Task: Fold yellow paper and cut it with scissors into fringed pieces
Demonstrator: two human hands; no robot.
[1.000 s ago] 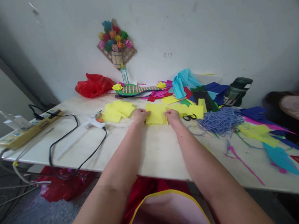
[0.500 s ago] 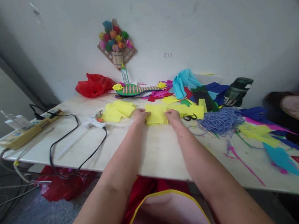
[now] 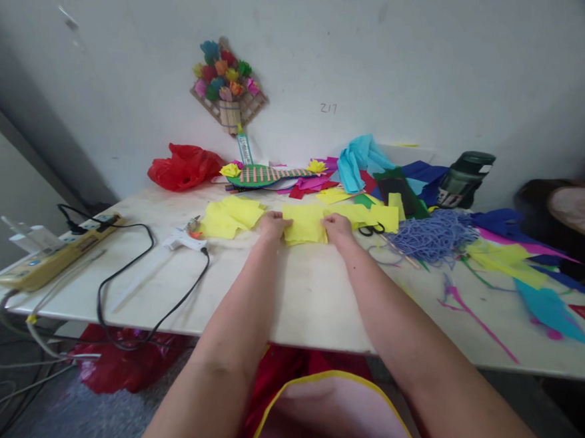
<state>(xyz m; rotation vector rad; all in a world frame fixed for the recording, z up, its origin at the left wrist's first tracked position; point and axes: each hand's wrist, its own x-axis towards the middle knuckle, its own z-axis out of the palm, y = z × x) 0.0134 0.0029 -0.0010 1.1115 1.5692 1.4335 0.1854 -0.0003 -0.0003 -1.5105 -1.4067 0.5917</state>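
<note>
Both my arms reach far across the pale table. My left hand and my right hand grip the two side edges of a yellow paper sheet that lies on the table between them, fingers curled onto it. More yellow paper pieces lie just left of my left hand. Further yellow pieces and black-handled scissors lie just right of my right hand.
A white glue gun with a black cord and a yellow power strip lie at the left. Blue yarn, coloured paper scraps, a dark green bottle and a red bag crowd the back. A paper-flower craft hangs on the wall.
Almost nothing has changed. Both hands stay on the yellow sheet, which has shifted very slightly.
</note>
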